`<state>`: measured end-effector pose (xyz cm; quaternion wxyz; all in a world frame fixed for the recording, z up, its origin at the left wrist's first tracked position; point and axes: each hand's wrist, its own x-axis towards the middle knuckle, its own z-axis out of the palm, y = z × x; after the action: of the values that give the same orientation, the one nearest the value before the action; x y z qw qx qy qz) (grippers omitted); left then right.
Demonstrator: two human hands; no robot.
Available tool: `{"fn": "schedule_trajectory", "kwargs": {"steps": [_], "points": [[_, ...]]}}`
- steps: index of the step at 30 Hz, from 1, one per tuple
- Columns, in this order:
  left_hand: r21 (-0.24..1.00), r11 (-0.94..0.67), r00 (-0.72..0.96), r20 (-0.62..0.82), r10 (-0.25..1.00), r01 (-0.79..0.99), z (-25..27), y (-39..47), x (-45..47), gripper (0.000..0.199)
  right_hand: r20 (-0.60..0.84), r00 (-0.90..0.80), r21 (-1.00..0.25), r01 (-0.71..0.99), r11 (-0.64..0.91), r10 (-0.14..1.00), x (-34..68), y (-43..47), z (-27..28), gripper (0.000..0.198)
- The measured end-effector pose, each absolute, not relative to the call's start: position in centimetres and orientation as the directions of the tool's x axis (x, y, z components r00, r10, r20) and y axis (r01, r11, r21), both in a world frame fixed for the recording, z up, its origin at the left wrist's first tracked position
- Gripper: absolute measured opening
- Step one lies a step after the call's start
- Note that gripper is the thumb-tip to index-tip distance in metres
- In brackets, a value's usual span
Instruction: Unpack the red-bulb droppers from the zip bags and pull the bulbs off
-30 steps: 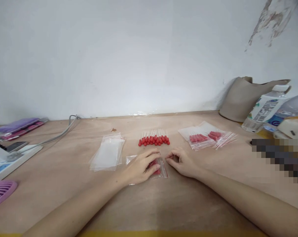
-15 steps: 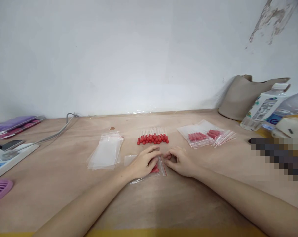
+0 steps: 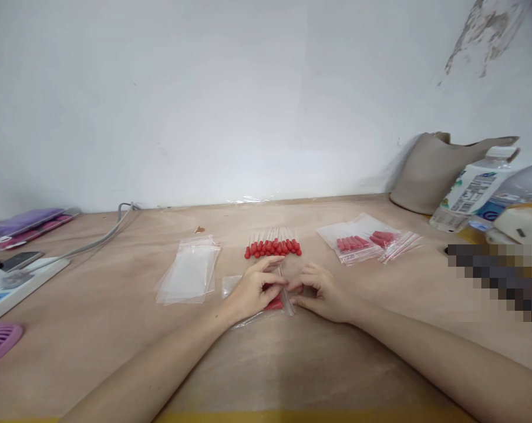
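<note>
Clear, thin plastic: my bag (image 3: 231, 286), just nearer me than the red-tipped sticks (image 3: 272, 248), should handle light, limp and slippery, best taken by its strip edge (image 3: 289, 303). My left hand (image 3: 252, 289) lies bent over it and my right hand (image 3: 325, 295) curls narrowly at that edge; whether either grips, I cannot tell.

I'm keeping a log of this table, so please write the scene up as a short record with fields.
Left hand: over a clear zip bag, fingers toward its red-lined end
Right hand: fingertips at that bag's end; grip unclear
In that bag: red pieces, partly hidden by the left hand
Beyond the hands: red-ended sticks in a cluster
Left of the hands: stack of clear bags
Right of the hands: bags with red pieces inside
Far right: labelled bottle, tilted
Far left: power strip
</note>
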<state>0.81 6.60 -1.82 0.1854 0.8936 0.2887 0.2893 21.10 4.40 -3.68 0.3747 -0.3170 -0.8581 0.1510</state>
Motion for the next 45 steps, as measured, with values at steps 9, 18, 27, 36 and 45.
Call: {"fn": "schedule_trajectory", "kwargs": {"steps": [9, 18, 27, 36, 45], "points": [[0.474, -0.785, 0.668, 0.437, 0.602, 0.398, -1.7, 6.6, 0.9, 0.018, 0.585, -0.508, -0.393, 0.504, 0.769, 0.632, 21.1, 4.8, -4.2, 0.012], [0.446, -0.8, 0.687, 0.432, 0.585, 0.402, -1.4, 6.5, 1.1, 0.016, 0.592, -0.583, -0.315, 0.469, 0.825, 0.557, 21.0, 4.6, -4.0, 0.005], [0.409, -0.808, 0.709, 0.406, 0.577, 0.424, -1.2, 6.4, 1.1, 0.016, 0.633, -0.572, -0.243, 0.494, 0.835, 0.522, 20.9, 4.6, -4.0, 0.005], [0.42, -0.803, 0.707, 0.402, 0.582, 0.422, -1.4, 6.5, 1.1, 0.016, 0.537, -0.801, 0.264, 0.457, 0.849, 0.265, 21.2, 4.6, -2.7, 0.016], [0.083, -0.92, 0.875, 0.288, 0.39, 0.383, -0.2, 7.1, 0.7, 0.015, 0.556, -0.797, 0.354, 0.483, 0.801, 0.236, 21.3, 5.3, -3.4, 0.02]]}}
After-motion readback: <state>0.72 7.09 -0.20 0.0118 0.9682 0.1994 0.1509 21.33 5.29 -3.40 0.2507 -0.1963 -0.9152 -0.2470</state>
